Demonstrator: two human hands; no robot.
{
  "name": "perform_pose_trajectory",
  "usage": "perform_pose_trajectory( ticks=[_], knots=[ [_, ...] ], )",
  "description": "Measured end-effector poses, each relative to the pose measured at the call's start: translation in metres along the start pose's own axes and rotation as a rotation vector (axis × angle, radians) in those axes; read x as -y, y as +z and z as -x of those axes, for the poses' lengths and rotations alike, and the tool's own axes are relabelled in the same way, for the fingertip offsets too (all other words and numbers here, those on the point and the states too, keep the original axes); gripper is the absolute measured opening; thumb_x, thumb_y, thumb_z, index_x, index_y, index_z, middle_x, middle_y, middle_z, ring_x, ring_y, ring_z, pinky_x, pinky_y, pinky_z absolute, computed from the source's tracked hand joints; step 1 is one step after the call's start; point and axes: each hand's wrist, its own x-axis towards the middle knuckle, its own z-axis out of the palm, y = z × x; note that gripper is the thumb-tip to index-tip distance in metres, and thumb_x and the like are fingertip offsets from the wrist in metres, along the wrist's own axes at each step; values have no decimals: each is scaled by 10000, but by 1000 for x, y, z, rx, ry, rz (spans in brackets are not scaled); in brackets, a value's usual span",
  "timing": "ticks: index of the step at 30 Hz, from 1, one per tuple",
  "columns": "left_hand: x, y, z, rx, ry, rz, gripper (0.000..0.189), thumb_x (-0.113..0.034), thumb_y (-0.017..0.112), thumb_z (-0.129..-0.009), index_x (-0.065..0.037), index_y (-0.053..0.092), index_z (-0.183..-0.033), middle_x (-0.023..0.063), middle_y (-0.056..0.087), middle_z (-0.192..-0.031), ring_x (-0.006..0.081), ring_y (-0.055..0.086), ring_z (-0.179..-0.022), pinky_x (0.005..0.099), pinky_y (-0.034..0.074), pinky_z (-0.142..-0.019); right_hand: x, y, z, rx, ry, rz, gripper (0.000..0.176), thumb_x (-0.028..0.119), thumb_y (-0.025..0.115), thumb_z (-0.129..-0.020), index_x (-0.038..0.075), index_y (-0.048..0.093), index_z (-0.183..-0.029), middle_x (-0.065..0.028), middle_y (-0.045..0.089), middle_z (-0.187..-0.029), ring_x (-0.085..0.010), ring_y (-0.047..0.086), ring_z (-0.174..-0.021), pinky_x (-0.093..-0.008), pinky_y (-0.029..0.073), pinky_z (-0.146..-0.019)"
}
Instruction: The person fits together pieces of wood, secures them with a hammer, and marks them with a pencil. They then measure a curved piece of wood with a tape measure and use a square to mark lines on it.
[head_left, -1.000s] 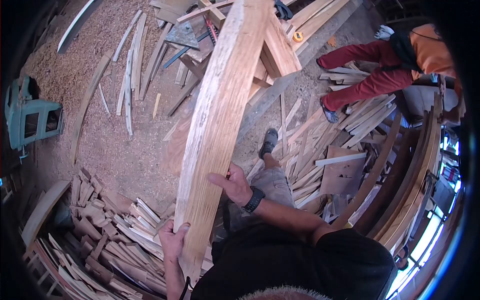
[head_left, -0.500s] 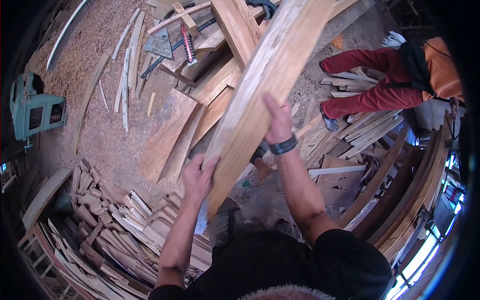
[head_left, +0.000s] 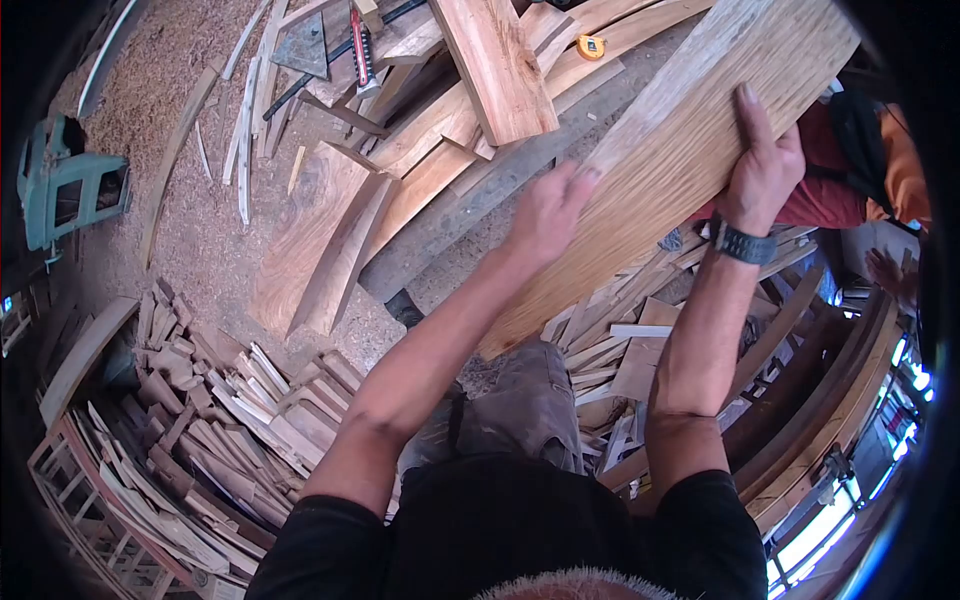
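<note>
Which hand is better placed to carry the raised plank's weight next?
Probably the right hand: it spreads over the face of the plank, higher up its length. The left hand only grips the edge, closer to the lower end.

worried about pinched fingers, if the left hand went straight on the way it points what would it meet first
The plank: the left hand points up and right, its fingertips seemingly at the plank's near edge. Depth is unclear, so contact is likely, not certain.
</note>
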Motion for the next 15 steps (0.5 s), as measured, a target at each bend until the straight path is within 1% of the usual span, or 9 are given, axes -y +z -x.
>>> perform_pose_trajectory(
  ticks=[1,2,4,6,7,8,10,13,15],
  knots=[
    [3,15,-13,7,-15,36,441,-395,500,-1074,21,635,-1014,240,648,-795,333,623,-706,456,496,-710,-2,-2,-12,2,3,-5,380,164,782,-931,-84,655,-1190,-130,737,-1126,-167,709,-960,-294,557,-881],
    [7,31,-24,3,-21,32,441,-395,500,-1074,21,635,-1014,240,648,-795,333,623,-706,456,496,-710,-5,-4,-23,-3,-38,48,393,187,807,-907,-86,679,-1159,-120,748,-1088,-149,703,-929,-287,554,-862],
    [10,63,-44,-111,135,248,487,-424,457,-1090,21,632,-995,249,643,-803,355,611,-733,477,492,-737,-12,-10,-44,0,-85,168,450,242,856,-859,-80,705,-1133,-98,761,-1047,-126,696,-895,-281,550,-838],
    [13,94,-55,-153,158,309,540,-451,410,-1101,28,639,-1001,255,651,-832,353,624,-780,486,495,-771,-15,-23,-59,38,-97,262,435,235,853,-864,-72,707,-1135,-93,761,-1046,-126,697,-898,-277,550,-838],
    [14,107,-58,-62,74,294,558,-455,396,-1103,39,644,-1024,267,666,-869,373,647,-827,487,502,-797,-20,-22,-65,82,-122,343,421,228,850,-869,-64,709,-1137,-89,762,-1046,-125,699,-900,-273,549,-838],
    [17,116,-60,14,-11,268,578,-458,381,-1105,51,650,-1048,279,681,-907,392,670,-873,488,508,-824,-24,-20,-65,120,-94,215,387,219,831,-891,-48,713,-1145,-82,761,-1047,-130,702,-907,-272,548,-840],
    [35,152,-60,-18,27,438,594,-460,374,-1105,71,639,-1105,294,691,-988,417,679,-969,487,506,-884,-38,-32,-73,226,12,208,393,225,807,-919,-49,698,-1179,-79,755,-1078,-128,698,-931,-269,547,-836],
    [45,166,-41,2,-35,383,594,-461,377,-1107,76,631,-1116,290,692,-1052,402,669,-1016,485,495,-918,-49,-43,-63,320,108,354,377,244,779,-944,-41,691,-1176,-73,745,-1059,-112,673,-917,-262,535,-822],
    [55,179,-32,83,-4,443,567,-458,408,-1114,50,626,-1241,190,689,-1139,251,629,-1092,416,482,-983,-56,-51,-47,350,70,365,343,230,765,-951,-32,689,-1159,-66,739,-1024,-102,655,-888,-263,529,-802]
  ],
)
